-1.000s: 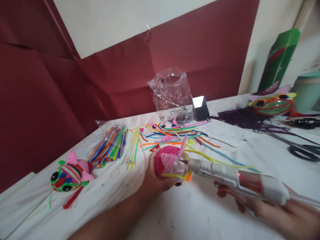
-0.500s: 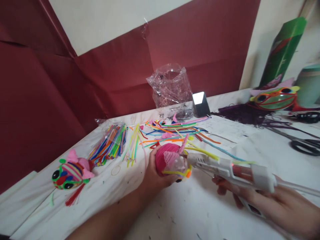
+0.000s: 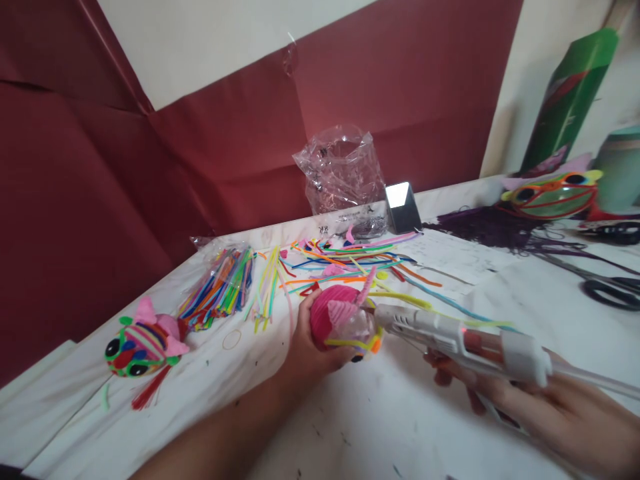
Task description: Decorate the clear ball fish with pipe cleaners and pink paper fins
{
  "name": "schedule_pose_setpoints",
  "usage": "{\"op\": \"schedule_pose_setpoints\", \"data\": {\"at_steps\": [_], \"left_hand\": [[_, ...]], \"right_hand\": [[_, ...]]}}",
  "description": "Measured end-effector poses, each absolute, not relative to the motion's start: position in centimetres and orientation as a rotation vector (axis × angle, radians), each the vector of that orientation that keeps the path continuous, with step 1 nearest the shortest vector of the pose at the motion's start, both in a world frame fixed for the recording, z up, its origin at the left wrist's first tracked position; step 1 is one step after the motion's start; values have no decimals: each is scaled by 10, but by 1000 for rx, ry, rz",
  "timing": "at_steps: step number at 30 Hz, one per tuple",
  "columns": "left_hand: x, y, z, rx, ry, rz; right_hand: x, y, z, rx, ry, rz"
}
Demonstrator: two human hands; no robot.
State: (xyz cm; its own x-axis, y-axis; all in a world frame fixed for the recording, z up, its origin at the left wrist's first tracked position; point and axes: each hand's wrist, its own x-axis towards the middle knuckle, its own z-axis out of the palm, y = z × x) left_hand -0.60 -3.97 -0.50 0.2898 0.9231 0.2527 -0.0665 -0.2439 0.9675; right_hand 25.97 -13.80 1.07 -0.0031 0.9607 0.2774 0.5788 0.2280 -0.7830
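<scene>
My left hand point(image 3: 310, 343) is wrapped round a small pink craft figure point(image 3: 334, 310), partly clear, with pink striped fins and a yellow and orange trim. In my right hand point(image 3: 530, 407) is a white glue gun point(image 3: 430, 330), a clear glue stick trailing from its rear. Its nozzle points left and meets or nearly meets the figure beside the upright pink fin; whether they touch is unclear. The underside of the figure is hidden by my left fingers.
A finished-looking colourful fish point(image 3: 140, 343) lies at left by a bag of pipe cleaners point(image 3: 220, 283). Loose pipe cleaners point(image 3: 340, 260) spread behind my hands. A phone point(image 3: 403, 210) leans at the back. Scissors point(image 3: 610, 293) and an orange-rimmed fish point(image 3: 550, 197) are at right.
</scene>
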Motion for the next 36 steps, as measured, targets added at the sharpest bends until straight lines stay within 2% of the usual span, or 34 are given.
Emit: {"op": "schedule_pose_setpoints", "data": {"at_steps": [18, 26, 36], "left_hand": [[-4, -41, -1, 1485, 831, 1151], [-6, -38, -6, 1505, 824, 1155], [-5, -38, -4, 1504, 825, 1172]], "right_hand": [[236, -149, 27, -1435, -1529, 663], [260, -134, 14, -1367, -1851, 657], [241, -147, 20, -1472, -1561, 660]]}}
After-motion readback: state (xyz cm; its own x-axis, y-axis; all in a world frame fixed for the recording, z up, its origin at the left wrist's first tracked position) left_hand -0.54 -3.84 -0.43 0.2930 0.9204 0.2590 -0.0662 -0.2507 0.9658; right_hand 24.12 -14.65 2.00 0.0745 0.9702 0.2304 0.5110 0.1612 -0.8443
